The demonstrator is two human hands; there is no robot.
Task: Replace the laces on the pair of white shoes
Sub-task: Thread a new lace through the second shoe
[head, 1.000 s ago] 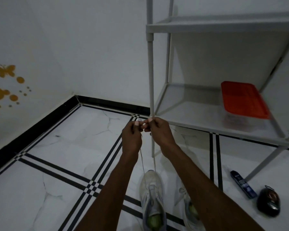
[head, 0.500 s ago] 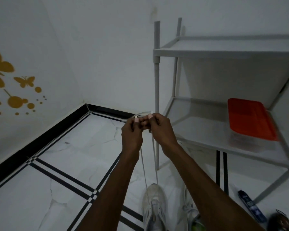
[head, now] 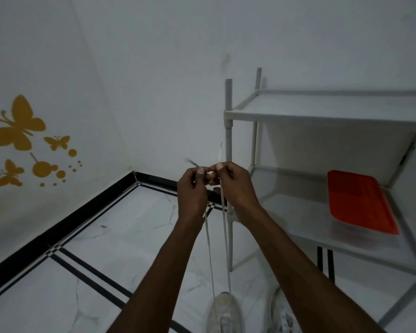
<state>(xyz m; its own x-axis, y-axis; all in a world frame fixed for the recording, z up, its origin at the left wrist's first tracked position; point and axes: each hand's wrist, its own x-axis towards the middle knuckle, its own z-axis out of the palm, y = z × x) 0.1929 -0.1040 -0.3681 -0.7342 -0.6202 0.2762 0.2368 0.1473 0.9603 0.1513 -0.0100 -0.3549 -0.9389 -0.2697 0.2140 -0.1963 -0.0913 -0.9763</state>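
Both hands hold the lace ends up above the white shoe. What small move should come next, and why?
Probably cross the two ends to start a knot. The left hand and right hand each pinch one end of the lace, held level, and both strands run taut down to the left shoe, so it looks threaded.

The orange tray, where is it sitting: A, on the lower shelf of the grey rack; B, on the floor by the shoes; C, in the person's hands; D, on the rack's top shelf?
A: the orange tray lies flat on the lower shelf of the grey rack.
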